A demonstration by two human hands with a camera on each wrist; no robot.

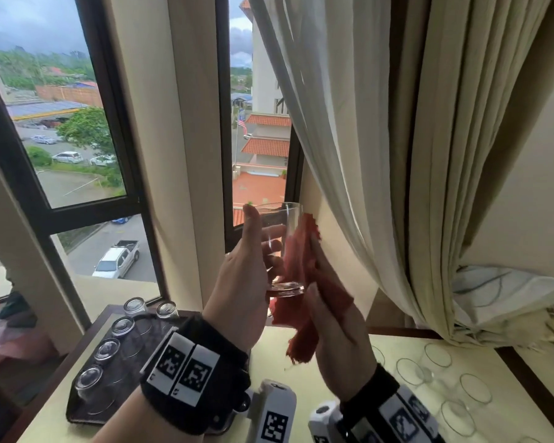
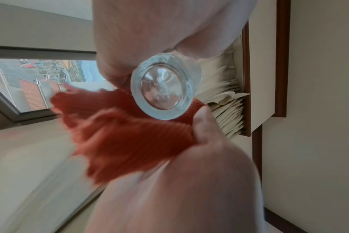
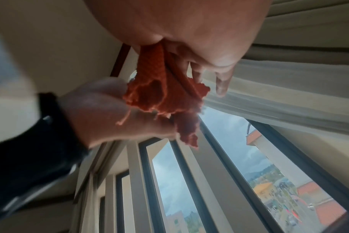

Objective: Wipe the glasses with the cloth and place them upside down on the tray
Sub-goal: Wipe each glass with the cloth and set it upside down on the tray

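At a glass-topped table (image 1: 349, 350) by the window, a person holds a clear tumbler (image 1: 283, 247) upright in the air, mouth up and thick base down, while wiping its outside. The left hand (image 1: 248, 279) grips the glass, its thumb laid up the near wall and its fingers wrapped round the far side. The right hand (image 1: 339, 334) presses a red cloth (image 1: 304, 298) flat against the wall at the glass's 3 o'clock, with the cloth pinned under thumb and fingers and its frayed tail hanging below the base.

To do the step well, the left hand would likely need to turn the tumbler against the cloth so the whole wall gets covered, with the base and rim wiped too. A firm hold low on the glass seems wise, since smooth glass can slip.

At the table's 9 o'clock a dark tray (image 1: 87, 407) already carries several glasses standing upside down (image 1: 108, 348) in a line. At 3 o'clock, more glasses stand mouth up (image 1: 475, 390) on the tabletop, apparently waiting their turn.

A pale curtain (image 1: 413, 155) hangs just beside the raised glass at 2 o'clock and could snag cloth or rim. The inverted glasses crowd the tray, so setting down another asks for care. The wrist cameras (image 1: 274, 414) hang close above the tabletop.
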